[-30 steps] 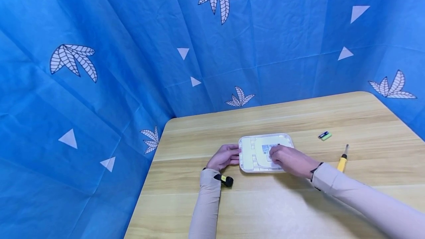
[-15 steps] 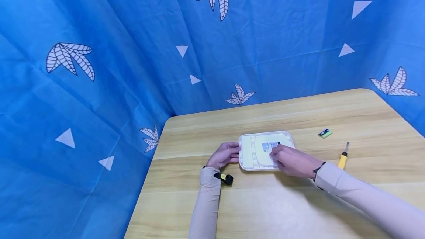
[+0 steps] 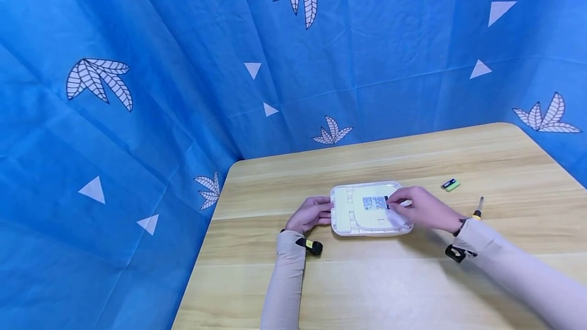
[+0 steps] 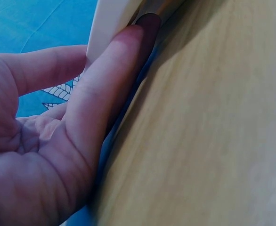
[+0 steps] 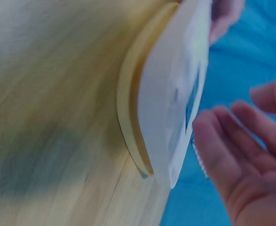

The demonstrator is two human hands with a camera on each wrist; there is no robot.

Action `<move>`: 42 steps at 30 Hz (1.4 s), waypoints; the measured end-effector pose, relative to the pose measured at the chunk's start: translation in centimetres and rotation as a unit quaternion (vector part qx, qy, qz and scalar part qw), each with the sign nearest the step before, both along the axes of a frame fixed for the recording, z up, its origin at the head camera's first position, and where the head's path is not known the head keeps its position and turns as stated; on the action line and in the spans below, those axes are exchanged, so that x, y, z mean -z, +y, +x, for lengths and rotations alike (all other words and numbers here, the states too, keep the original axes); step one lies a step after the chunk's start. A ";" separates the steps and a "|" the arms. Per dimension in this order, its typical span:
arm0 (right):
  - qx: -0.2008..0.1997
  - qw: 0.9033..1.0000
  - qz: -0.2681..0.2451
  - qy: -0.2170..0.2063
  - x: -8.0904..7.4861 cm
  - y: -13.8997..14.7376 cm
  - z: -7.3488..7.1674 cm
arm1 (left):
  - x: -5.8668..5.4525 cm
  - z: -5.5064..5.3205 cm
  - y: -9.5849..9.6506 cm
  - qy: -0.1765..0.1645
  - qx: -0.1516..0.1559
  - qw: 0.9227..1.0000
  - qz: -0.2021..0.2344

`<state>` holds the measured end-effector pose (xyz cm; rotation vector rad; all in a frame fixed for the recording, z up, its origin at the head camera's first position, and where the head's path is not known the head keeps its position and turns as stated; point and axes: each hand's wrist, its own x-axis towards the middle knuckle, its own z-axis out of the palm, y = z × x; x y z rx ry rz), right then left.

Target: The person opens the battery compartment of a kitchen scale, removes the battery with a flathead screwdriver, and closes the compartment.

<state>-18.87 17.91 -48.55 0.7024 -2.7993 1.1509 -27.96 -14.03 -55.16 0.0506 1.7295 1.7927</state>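
Observation:
A white rectangular device (image 3: 341, 213) with rounded corners lies on the table, showing a printed label and a small square opening. At its left edge, my left hand (image 3: 309, 216) holds it. One fingertip rests on the rim in the left wrist view, and another finger (image 4: 105, 80) runs beneath the white edge. My right hand (image 3: 424, 208) is over the device's right end. Its fingers look relaxed in the right wrist view, with nothing visible between them. A whitish blur below that hand in the head view overlaps the device's corner.
Two small batteries (image 3: 451, 185), one dark and one green, lie together right of the device. Nearby is a screwdriver (image 3: 479, 208), its yellow handle mostly hidden by the right sleeve. A blue patterned curtain (image 3: 390, 55) hangs behind the wooden table (image 3: 275, 177).
My right hand has lifted off the device's label area and moved right, its fingers loosening. The small square opening now shows. My left hand stays at the left edge.

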 end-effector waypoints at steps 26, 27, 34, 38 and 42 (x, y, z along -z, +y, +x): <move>0.062 0.911 -0.220 -0.342 3.4 4.4 -1.9 | 0.0 0.1 0.1 -0.005 0.001 1.000 -0.011; 0.063 0.910 -0.220 -0.344 3.6 4.4 -1.9 | 0.0 0.1 0.1 -0.006 0.001 1.000 -0.011; 0.075 0.904 -0.230 -0.353 3.9 4.5 -2.0 | -0.3 0.2 0.2 -0.006 0.006 1.000 -0.011; 0.077 0.899 -0.237 -0.361 3.6 4.5 -1.9 | -0.4 0.3 0.2 -0.005 0.006 1.000 -0.006; 0.070 0.899 -0.239 -0.360 3.5 4.5 -1.9 | -0.6 0.4 0.4 -0.002 0.009 1.000 -0.002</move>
